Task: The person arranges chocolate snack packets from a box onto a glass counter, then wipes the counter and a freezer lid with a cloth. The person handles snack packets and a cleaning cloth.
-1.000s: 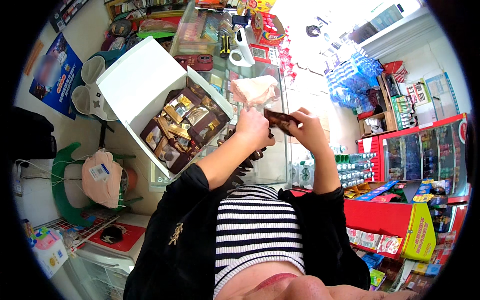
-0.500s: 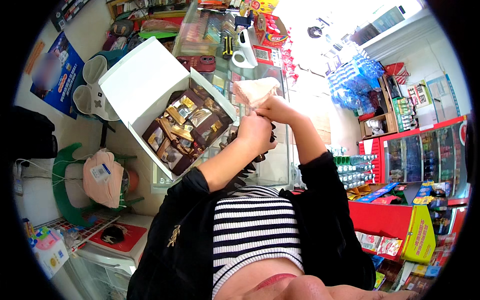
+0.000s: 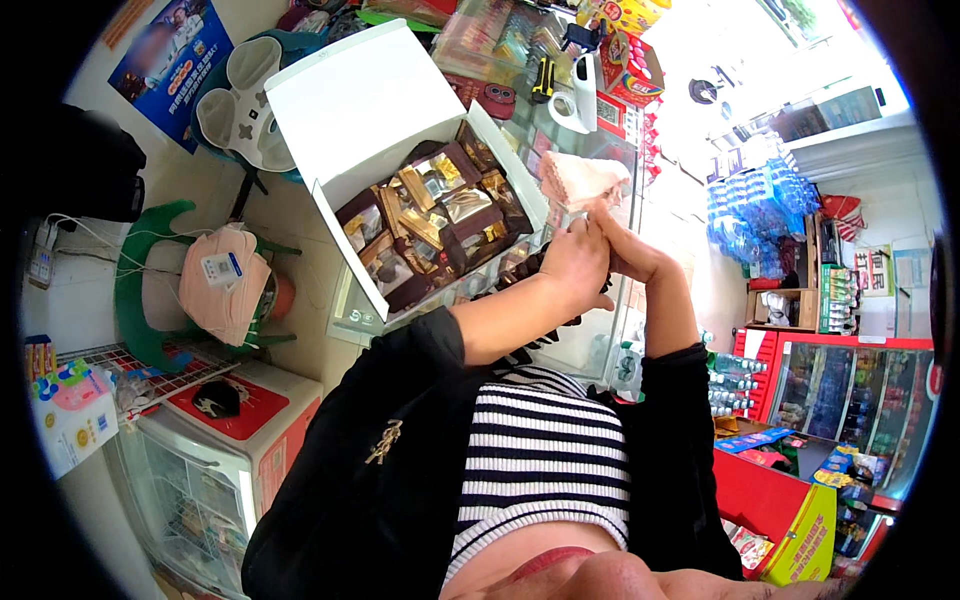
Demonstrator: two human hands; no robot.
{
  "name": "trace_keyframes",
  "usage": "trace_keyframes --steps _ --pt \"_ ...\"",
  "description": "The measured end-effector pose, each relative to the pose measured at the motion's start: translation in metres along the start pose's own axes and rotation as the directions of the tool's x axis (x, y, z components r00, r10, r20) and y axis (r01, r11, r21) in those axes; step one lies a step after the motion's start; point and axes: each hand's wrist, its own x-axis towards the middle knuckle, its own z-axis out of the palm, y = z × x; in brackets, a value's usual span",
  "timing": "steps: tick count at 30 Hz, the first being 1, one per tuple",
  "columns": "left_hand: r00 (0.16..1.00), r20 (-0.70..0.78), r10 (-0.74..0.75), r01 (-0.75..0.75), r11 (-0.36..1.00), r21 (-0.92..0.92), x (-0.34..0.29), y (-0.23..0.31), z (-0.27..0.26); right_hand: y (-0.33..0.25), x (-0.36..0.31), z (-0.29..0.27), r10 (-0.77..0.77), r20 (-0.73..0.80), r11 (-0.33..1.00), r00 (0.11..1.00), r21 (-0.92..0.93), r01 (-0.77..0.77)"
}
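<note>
Since a second ago, the right hand (image 3: 634, 248) has joined the left hand (image 3: 580, 262), right of the open white carton (image 3: 350, 100) holding brown-and-gold packets (image 3: 440, 205). Their fingers (image 3: 573, 233) bunch together; whatever they pinch is hidden.

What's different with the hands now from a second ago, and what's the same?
The right hand moved left to meet the left hand. It held a brown packet before; that's not visible now, so I can't tell whether it was let go. The camera's view shifted too. The open white box of brown-and-gold packets and the pink cloth stayed put.
</note>
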Motion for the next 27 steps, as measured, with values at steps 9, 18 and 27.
trace_keyframes --steps 9,18,27 --pt "0.993 0.121 -0.012 0.002 0.996 0.084 0.013 0.001 0.005 0.020 -0.005 0.020 -0.095 -0.187 0.988 0.978 0.105 0.116" --pt "0.971 -0.219 0.092 -0.078 0.994 0.073 0.020 -0.002 0.008 0.030 -0.079 0.025 -0.564 -0.491 0.729 0.664 -0.674 0.121" --pt "0.795 -0.569 0.210 -0.414 0.873 -0.256 -0.022 -0.026 -0.061 0.083 -0.086 0.038 -0.748 -0.509 0.659 0.426 -0.646 0.385"
